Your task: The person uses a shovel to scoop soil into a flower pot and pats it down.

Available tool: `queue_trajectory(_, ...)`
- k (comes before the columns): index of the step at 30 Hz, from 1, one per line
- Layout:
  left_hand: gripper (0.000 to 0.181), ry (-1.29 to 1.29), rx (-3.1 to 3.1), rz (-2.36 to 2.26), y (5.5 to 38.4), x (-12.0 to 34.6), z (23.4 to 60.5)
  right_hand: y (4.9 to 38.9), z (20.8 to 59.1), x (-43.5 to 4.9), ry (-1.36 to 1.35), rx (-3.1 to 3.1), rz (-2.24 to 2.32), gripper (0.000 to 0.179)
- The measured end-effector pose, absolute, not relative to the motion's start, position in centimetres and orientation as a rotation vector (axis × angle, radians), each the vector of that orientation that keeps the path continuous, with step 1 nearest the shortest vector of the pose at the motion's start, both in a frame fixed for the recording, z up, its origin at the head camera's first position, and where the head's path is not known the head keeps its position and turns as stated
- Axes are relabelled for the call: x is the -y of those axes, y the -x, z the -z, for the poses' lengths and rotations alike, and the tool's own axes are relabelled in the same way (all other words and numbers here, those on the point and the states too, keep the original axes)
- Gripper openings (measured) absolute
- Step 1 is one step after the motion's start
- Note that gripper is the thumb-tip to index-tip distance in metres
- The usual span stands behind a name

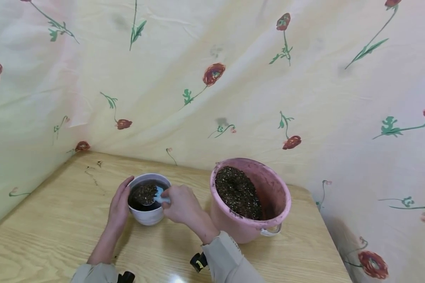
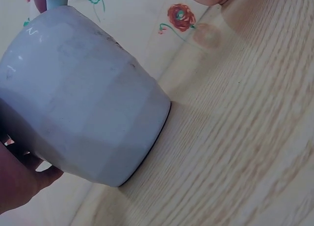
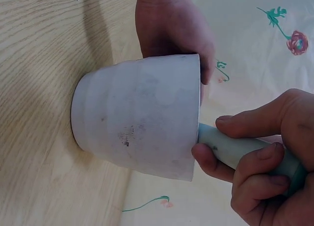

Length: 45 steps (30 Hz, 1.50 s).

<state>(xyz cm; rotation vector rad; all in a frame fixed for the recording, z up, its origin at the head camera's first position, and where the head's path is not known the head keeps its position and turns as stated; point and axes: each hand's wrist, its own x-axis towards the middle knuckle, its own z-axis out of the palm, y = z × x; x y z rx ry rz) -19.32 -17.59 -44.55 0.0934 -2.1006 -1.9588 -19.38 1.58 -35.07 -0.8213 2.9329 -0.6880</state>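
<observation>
partly filled: soil going from pink bucket into a small white pot

seen from the head camera, a person sits at a light wooden table (image 1: 49, 232) set into a corner draped with cream cloth (image 1: 233, 90) printed with red flowers. the small white pot (image 1: 149, 215) stands on the table at about nine o'clock from the pink bucket (image 1: 269, 188), near it but not touching.

the left hand (image 1: 119, 206) cups the pot's outer wall on its nine o'clock side, fingers wrapped round the curve to steady it; the left wrist view shows the pot's base flat on the wood and only a sliver of palm. the right hand (image 1: 180, 204) comes in from the pot's three o'clock side, fingers and thumb curled round the pale blue handle of a small scoop (image 1: 158, 195). the right wrist view shows that grip plainly, the handle crossing the rim.

the scoop's bowl sits inside the pot, loaded with dark, crumbly soil (image 1: 144, 193). below it the pot's inside looks dark and well short of the rim, though how deep the soil lies there cannot be told.

the bucket holds a good heap of the same soil (image 1: 238, 192), banked against its nine o'clock wall, with bare pink wall showing at three o'clock.

as a judgement: filling is under way and not finished. this scoopful is not yet tipped out, the pot seems to have room for several more, and plenty of soil remains in the bucket.
</observation>
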Motion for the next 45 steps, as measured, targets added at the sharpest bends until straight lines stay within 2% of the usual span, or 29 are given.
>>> queue_trajectory(9,0.047,-0.066,2.083,1.901,19.4,17.4,45.0,19.5,34.2,-1.3,0.938,-2.996,0.476,0.02)
queue_trajectory(12,0.046,-0.06,2.096,1.876,19.4,17.4,45.0,19.5,34.0,-1.1,0.957,-3.024,0.383,0.004)
queue_trajectory(16,0.046,-0.065,2.109,1.869,19.2,17.5,44.9,19.3,33.8,-0.7,0.945,-3.056,0.256,0.028)
queue_trajectory(18,0.046,-0.065,2.114,1.872,19.1,17.6,44.9,19.2,33.6,-0.5,0.929,-3.074,0.196,0.031)
queue_trajectory(38,0.047,-0.033,2.117,1.868,19.2,17.5,44.9,17.9,34.3,-0.4,1.041,-3.326,-0.168,0.026)
queue_trajectory(45,0.048,-0.042,2.134,1.89,19.3,17.6,44.8,17.6,34.4,-0.7,1.063,-3.38,-0.205,0.019)
